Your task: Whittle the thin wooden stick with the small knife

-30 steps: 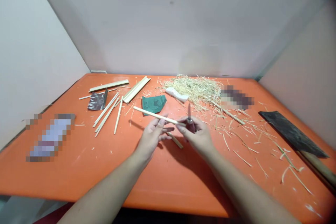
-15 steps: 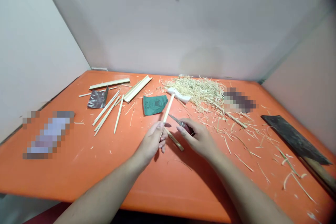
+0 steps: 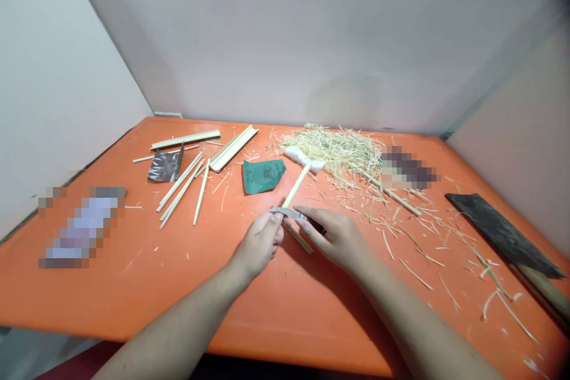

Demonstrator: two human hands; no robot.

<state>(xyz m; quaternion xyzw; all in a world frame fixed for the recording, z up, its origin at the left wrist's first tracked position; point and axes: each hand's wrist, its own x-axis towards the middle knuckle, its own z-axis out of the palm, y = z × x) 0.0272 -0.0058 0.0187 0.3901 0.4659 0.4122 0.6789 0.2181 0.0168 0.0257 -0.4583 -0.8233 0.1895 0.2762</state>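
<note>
A pale bamboo stick [image 3: 297, 186] points up and away from my left hand [image 3: 259, 241], whose fingers are wrapped round its near end. My right hand [image 3: 335, 236] grips a small knife [image 3: 289, 212] by its dark handle. The blade lies across the stick, close to my left thumb. Beneath my hands, another bamboo strip [image 3: 299, 240] rests on the orange table [image 3: 187, 297]. Beyond the stick's far end sits a crumpled white piece [image 3: 294, 155].
Green sandpaper [image 3: 263, 177] and dark sandpaper [image 3: 164, 166] lie near several thin sticks [image 3: 180, 182] and split bamboo pieces [image 3: 234, 149]. A heap of shavings [image 3: 342, 151] is at the back. A broad dark blade [image 3: 503, 233] with a wooden handle lies right.
The knife blade has swung left across the stick, near my left thumb. The stick's far end has tilted to the right.
</note>
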